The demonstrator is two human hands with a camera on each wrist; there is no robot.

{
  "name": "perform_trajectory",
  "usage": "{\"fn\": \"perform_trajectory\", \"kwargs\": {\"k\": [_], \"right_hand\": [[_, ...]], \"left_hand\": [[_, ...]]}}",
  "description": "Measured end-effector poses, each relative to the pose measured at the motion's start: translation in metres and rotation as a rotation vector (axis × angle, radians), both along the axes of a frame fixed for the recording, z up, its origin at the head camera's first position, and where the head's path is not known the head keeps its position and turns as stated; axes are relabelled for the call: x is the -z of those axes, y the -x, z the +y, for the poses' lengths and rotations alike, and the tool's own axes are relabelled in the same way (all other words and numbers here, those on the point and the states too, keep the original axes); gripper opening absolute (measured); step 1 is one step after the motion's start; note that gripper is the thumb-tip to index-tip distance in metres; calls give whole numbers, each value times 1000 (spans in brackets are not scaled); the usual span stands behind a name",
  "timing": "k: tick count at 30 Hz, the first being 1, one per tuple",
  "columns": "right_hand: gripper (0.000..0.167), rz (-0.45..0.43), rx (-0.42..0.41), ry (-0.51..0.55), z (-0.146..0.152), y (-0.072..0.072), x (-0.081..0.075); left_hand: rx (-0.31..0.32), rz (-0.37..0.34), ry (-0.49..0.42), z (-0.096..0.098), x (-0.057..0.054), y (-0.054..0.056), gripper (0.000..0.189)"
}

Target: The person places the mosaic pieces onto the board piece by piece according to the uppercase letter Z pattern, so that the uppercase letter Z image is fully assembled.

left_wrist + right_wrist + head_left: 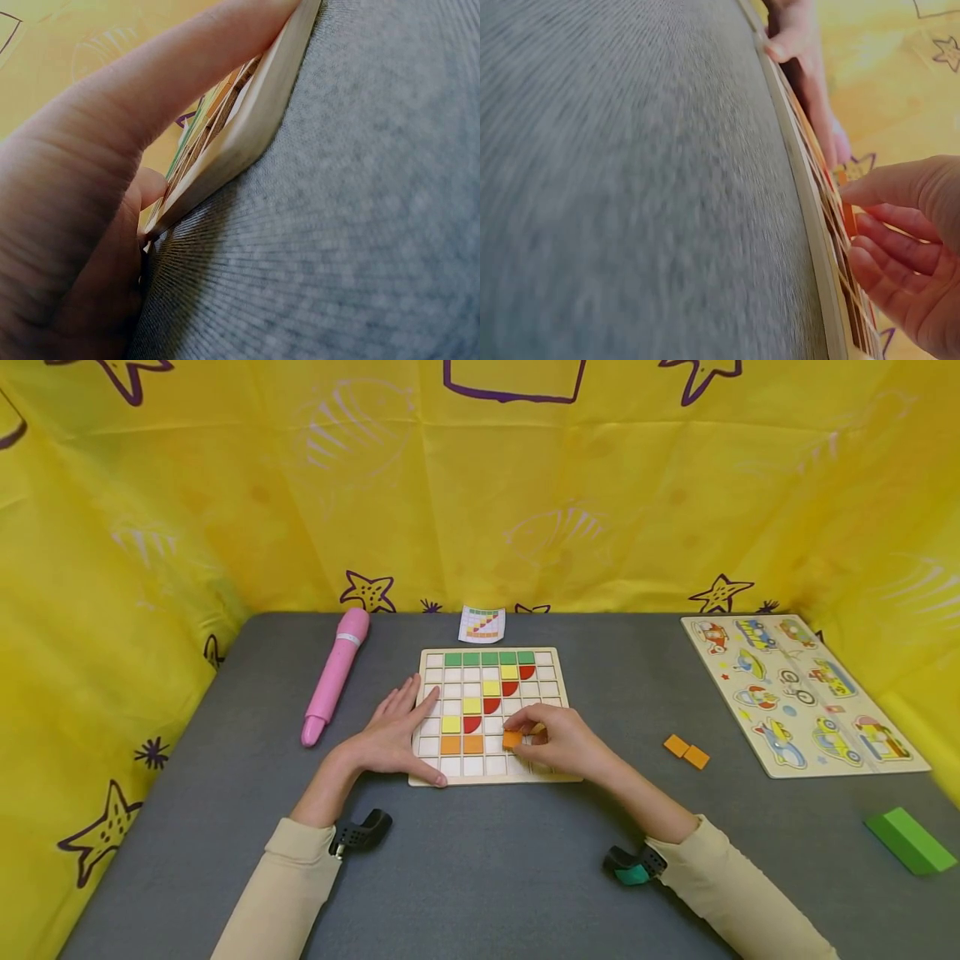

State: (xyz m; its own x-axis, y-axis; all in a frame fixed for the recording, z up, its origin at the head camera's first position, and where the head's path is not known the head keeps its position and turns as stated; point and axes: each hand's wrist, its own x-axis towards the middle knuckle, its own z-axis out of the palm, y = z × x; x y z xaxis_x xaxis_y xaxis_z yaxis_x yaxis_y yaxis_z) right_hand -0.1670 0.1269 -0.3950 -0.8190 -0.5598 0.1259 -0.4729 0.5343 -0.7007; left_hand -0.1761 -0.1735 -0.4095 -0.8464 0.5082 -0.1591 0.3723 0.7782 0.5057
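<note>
A wooden grid board (472,767) lies on the grey table, with green, yellow, red and orange pieces set in its cells. My left hand (390,735) rests on its left side, fingers spread and thumb along the near edge; the left wrist view shows that thumb (172,71) on the rim. Over the lower middle cells, my right hand (558,739) pinches an orange square tile (512,740) between thumb and fingers. Two orange tiles (472,744) sit in the same row to its left. In the right wrist view the pinched tile (849,220) stands tilted, close over the board.
Behind the board is a small pattern card (482,625). A pink tube (336,677) with a pale band lies at left. Two loose orange tiles (696,757) are right of my forearm, near a vehicle picture puzzle (765,727) and a green block (911,842). Yellow cloth (480,485) surrounds the table.
</note>
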Motion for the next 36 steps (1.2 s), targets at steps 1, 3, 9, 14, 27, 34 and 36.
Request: {"fn": "perform_trajectory", "kwargs": {"k": [1,3,9,14,27,34,36], "right_hand": [[26,5,-9,3,-2,0,0],[26,13,-22,5,-7,0,0],[26,35,-46,-22,-15,0,1],[25,53,-63,-35,-17,0,1],[27,21,-49,-8,-10,-3,1],[27,17,12,4,18,-4,0],[27,16,30,4,28,-5,-1]], "left_hand": [[-2,-2,4,0,0,0,137],[-1,-2,8,0,0,1,137],[0,-8,12,2,0,1,136],[5,-1,12,3,0,1,135],[6,9,6,4,1,1,136],[-9,-3,21,2,2,1,137],[-9,-1,19,1,2,1,136]]}}
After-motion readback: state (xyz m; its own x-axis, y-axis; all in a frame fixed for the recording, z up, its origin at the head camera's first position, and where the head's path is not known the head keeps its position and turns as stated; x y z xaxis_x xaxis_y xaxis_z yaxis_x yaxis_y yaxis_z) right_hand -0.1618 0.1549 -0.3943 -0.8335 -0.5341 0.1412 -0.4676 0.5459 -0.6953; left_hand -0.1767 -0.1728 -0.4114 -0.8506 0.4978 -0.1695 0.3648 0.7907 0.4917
